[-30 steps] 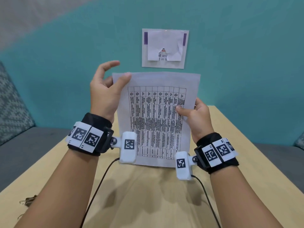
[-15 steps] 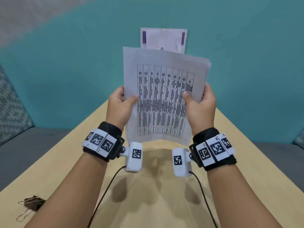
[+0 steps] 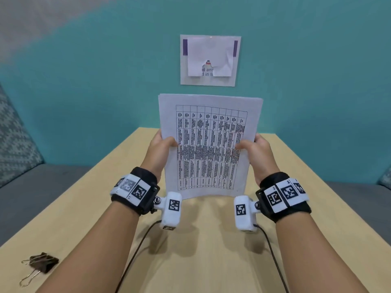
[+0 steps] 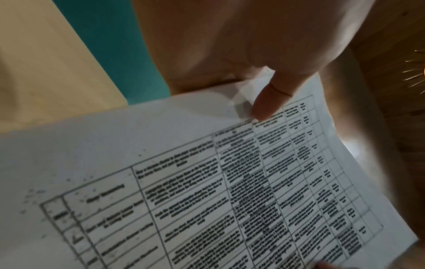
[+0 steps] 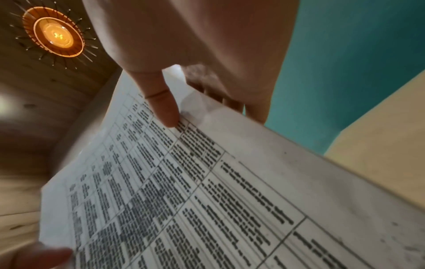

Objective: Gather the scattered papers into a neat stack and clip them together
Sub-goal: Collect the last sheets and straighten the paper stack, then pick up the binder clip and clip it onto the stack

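Head view: we hold the papers [image 3: 208, 144] upright over the table [image 3: 296, 208], left hand [image 3: 158, 153] and right hand [image 3: 257, 154] each gripping a side edge; sheets gathered, top edges slightly uneven, binder clips [image 3: 40, 264] unused at the near left corner. Bare table lies below for tapping. Left wrist view: thumb [image 4: 271, 102] pinches the page. Right wrist view: thumb [image 5: 163, 107] likewise.

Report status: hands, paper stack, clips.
Left hand and right hand each pinch a side edge of the paper stack, held upright on the table. Binder clips untouched, near left. Nothing in the way.
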`<action>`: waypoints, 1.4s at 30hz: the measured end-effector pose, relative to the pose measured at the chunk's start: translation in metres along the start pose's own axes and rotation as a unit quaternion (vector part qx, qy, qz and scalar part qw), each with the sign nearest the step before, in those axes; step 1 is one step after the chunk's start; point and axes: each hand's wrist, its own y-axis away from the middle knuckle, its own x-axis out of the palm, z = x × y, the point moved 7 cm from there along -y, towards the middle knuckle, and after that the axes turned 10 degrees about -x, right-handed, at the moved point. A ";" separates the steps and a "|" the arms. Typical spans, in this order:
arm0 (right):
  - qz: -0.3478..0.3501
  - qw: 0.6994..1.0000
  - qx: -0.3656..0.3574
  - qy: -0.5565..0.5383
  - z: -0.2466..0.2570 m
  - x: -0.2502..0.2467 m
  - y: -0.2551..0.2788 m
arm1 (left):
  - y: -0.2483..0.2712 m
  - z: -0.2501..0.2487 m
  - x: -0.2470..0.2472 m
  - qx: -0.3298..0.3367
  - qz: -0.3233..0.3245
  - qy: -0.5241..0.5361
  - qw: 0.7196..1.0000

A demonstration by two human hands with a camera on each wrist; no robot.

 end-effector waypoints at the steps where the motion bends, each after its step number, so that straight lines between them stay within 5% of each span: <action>1: 0.004 1.000 -0.005 0.005 0.001 0.003 0.001 | 0.001 0.000 0.003 -0.001 0.007 -0.005 1.000; 8: -0.039 0.997 -0.061 -0.014 0.027 0.001 0.000 | 0.002 -0.020 0.003 0.050 -0.013 -0.001 0.999; 17: -0.005 0.999 -0.003 -0.043 0.004 0.003 0.003 | 0.001 -0.007 0.001 0.025 -0.011 0.003 1.000; 25: -0.037 0.994 -0.100 -0.026 0.038 0.008 0.001 | 0.009 -0.037 0.009 0.108 -0.044 -0.004 0.993; 33: -0.004 0.999 0.043 -0.007 -0.018 0.007 0.007 | -0.009 0.020 0.003 -0.021 -0.010 -0.030 0.999; 42: -0.004 1.000 0.010 -0.005 -0.007 0.009 0.003 | -0.013 0.016 -0.001 -0.007 -0.021 -0.012 1.000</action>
